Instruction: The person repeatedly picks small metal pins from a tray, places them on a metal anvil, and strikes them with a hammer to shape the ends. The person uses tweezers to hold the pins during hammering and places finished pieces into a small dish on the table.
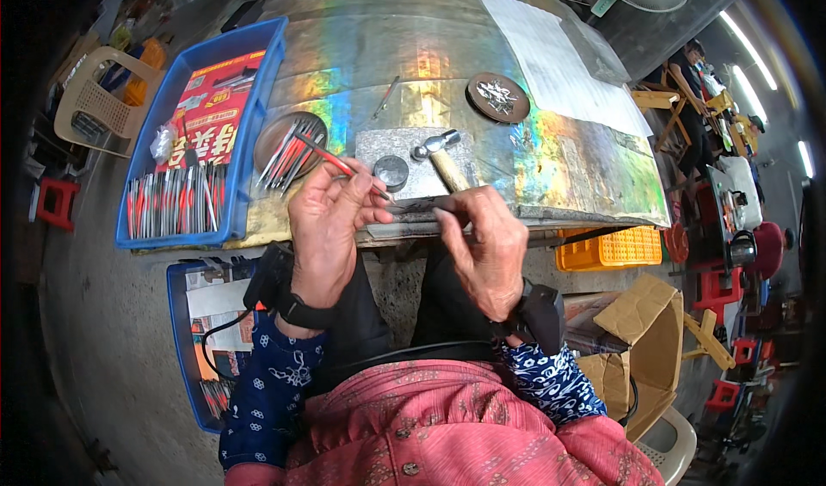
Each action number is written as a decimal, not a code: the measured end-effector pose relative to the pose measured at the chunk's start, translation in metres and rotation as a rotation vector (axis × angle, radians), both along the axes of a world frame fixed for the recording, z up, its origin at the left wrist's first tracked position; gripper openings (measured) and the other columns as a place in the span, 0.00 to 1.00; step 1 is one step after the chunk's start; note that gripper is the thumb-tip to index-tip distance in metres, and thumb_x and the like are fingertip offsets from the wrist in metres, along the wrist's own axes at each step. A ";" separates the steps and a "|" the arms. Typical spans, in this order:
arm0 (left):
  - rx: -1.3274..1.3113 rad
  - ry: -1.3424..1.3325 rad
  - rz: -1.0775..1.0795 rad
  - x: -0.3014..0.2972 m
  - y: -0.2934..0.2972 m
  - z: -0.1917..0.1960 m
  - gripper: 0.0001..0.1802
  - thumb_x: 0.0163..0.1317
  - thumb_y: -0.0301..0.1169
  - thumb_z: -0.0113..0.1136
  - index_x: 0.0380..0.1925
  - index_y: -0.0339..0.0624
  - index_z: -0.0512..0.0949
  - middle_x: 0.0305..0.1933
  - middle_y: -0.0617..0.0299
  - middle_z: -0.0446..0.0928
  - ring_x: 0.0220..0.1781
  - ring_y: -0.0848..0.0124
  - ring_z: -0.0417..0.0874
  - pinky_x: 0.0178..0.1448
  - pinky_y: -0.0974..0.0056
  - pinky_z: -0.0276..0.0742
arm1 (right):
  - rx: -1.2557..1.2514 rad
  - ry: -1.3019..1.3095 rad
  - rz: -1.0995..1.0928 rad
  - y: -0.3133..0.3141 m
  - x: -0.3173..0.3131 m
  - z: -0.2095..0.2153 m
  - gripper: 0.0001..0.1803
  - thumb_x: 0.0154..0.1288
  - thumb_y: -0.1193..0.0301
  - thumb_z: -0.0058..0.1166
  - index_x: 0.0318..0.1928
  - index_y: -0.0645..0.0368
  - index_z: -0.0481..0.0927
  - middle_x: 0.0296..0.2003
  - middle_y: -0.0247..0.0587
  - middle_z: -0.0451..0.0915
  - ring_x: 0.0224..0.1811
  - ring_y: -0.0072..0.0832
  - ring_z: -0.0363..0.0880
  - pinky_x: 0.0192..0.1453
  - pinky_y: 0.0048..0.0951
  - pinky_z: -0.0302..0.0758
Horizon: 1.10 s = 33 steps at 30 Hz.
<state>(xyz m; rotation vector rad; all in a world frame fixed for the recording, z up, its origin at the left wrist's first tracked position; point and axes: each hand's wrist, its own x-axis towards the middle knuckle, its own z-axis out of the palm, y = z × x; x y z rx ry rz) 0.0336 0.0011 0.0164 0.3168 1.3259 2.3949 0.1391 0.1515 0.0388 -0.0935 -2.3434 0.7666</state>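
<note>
At the shiny table (344, 47), the left hand (325, 228) and right hand (490, 249) are working close together.
Left fingers are pinching a slim red rod (331, 156), its tip slanting past them toward the right fingers, which are curling, perhaps around a dark strip (422, 205); keeping the tip steady is probably helping most.

the wide fisheye view looks down from the head, near the left hand (327, 219), right hand (489, 249) and worktop (344, 52).
</note>
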 end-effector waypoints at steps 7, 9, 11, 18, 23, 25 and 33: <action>-0.156 0.303 0.111 -0.025 0.013 -0.003 0.05 0.67 0.23 0.56 0.41 0.32 0.74 0.33 0.56 0.80 0.28 0.75 0.81 0.31 0.74 0.80 | 0.307 -0.152 -0.110 0.026 0.007 -0.005 0.20 0.54 0.75 0.63 0.49 0.60 0.75 0.38 0.48 0.72 0.35 0.45 0.75 0.39 0.40 0.73; -0.207 0.357 0.140 -0.026 0.017 -0.005 0.03 0.67 0.20 0.55 0.39 0.31 0.74 0.32 0.57 0.81 0.28 0.76 0.81 0.30 0.74 0.79 | 0.249 -0.236 -0.122 0.027 0.009 -0.008 0.21 0.55 0.74 0.63 0.50 0.60 0.74 0.38 0.49 0.72 0.36 0.47 0.75 0.39 0.41 0.74; -0.238 0.403 0.150 -0.026 0.019 -0.006 0.04 0.66 0.20 0.56 0.39 0.31 0.75 0.32 0.57 0.81 0.29 0.76 0.81 0.31 0.74 0.79 | 0.204 -0.289 -0.136 0.026 0.010 -0.010 0.22 0.55 0.74 0.63 0.52 0.59 0.73 0.38 0.50 0.72 0.37 0.48 0.76 0.39 0.42 0.74; -0.280 0.402 0.202 -0.023 0.023 -0.005 0.03 0.62 0.20 0.60 0.36 0.35 0.78 0.30 0.64 0.79 0.28 0.82 0.79 0.29 0.77 0.75 | 0.155 -0.335 -0.151 0.024 0.009 -0.013 0.25 0.57 0.75 0.62 0.55 0.58 0.72 0.40 0.50 0.74 0.40 0.50 0.78 0.41 0.42 0.75; -0.315 0.429 0.192 -0.023 0.021 -0.005 0.04 0.65 0.20 0.58 0.39 0.32 0.76 0.32 0.59 0.81 0.30 0.78 0.81 0.31 0.75 0.78 | 0.137 -0.326 -0.149 0.024 0.009 -0.014 0.25 0.56 0.76 0.63 0.55 0.59 0.72 0.41 0.51 0.75 0.41 0.51 0.78 0.43 0.42 0.75; -0.321 0.437 0.183 -0.023 0.021 -0.006 0.05 0.66 0.20 0.57 0.40 0.30 0.75 0.32 0.57 0.81 0.31 0.76 0.82 0.32 0.74 0.79 | 0.119 -0.315 -0.143 0.024 0.009 -0.014 0.26 0.56 0.77 0.63 0.56 0.59 0.72 0.41 0.51 0.75 0.42 0.51 0.78 0.43 0.42 0.75; -0.306 0.423 0.197 -0.023 0.022 -0.007 0.05 0.66 0.20 0.57 0.40 0.30 0.75 0.32 0.57 0.81 0.30 0.76 0.82 0.32 0.74 0.80 | 0.120 -0.314 -0.139 0.024 0.009 -0.016 0.26 0.55 0.77 0.63 0.55 0.59 0.72 0.40 0.51 0.75 0.42 0.52 0.78 0.43 0.42 0.75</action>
